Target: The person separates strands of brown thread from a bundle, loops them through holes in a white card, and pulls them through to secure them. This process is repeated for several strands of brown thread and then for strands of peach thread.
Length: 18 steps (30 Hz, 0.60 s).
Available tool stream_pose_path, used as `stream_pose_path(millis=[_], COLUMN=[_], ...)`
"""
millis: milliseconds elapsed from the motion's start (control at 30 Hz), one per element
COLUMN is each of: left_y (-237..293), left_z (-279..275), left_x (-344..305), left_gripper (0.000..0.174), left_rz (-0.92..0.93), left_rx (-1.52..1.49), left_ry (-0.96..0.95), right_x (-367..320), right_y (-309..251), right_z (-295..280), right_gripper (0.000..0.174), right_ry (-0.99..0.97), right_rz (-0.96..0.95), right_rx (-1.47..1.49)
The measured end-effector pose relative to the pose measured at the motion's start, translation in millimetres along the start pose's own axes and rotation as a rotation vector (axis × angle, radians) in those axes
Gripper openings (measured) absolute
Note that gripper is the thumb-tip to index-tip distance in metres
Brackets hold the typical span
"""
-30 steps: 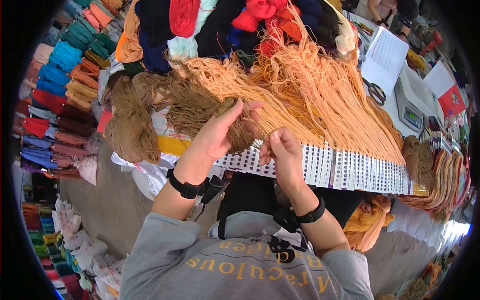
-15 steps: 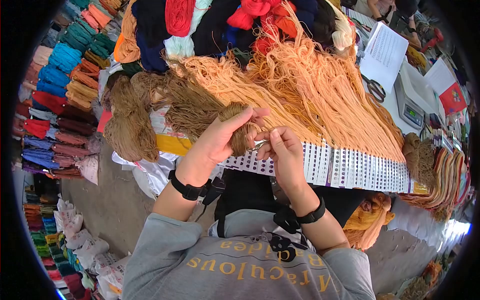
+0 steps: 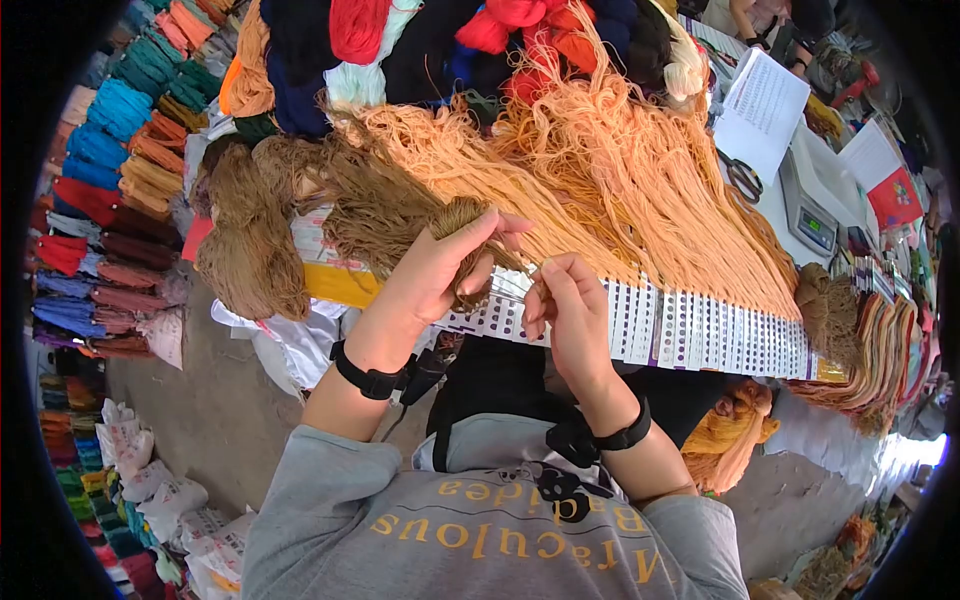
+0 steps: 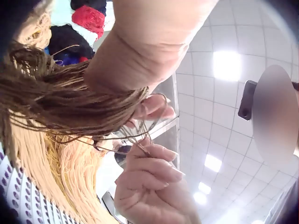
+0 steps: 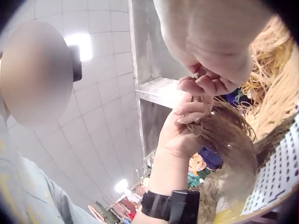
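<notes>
A bundle of brown yarn (image 3: 458, 215) passes through my left hand (image 3: 428, 275), which grips it between thumb and fingers. In the left wrist view the brown strands (image 4: 70, 102) run beneath the thumb, and a few loop out past its tip. My right hand (image 3: 572, 312), just to the right, pinches some of these loose thin strands (image 4: 145, 133) between thumb and curled fingers. Seen from the right wrist, both hands' fingertips are close together, with the brown bundle (image 5: 229, 140) hanging from the left hand. Beyond the grip, the bundle spreads over the pile on the table.
Peach yarn (image 3: 650, 190) lies across the table above a white strip with rows of holes (image 3: 640, 325). More brown skeins (image 3: 255, 240) hang at the left edge. Scissors (image 3: 740, 177), a digital scale (image 3: 808, 228) and a printed sheet (image 3: 762, 112) lie at the right.
My right hand came in to the left hand's fingertips, then drew slightly back to the right with thin strands stretched between. The left hand keeps its grip on the brown yarn.
</notes>
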<state>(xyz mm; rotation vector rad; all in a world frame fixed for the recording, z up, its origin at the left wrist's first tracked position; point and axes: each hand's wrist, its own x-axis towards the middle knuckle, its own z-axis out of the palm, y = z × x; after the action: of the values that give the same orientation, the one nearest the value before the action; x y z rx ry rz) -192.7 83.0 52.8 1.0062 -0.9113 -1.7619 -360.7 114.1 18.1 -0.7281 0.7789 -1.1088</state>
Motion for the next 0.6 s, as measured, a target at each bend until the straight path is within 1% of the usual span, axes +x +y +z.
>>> stream_pose_path(millis=[167,500,600], left_y=[4,2,2], left_z=[-1,-6,-3], left_x=[-5,-1,1], left_gripper=[0.033,0.035,0.035], left_rz=[0.013,-0.032,-0.054], left_rx=[0.029,-0.063,-0.072], left_ry=[0.015,-0.033,-0.021], right_x=[-5,-11,-11], right_y=[-1,-1,1], right_z=[5,11,10], right_gripper=[0.021,0.019,0.020], right_ry=[0.017,0.041,0.057], right_rz=[-0.037,-0.110,-0.125], right_rx=[-0.116,-0.183,-0.180])
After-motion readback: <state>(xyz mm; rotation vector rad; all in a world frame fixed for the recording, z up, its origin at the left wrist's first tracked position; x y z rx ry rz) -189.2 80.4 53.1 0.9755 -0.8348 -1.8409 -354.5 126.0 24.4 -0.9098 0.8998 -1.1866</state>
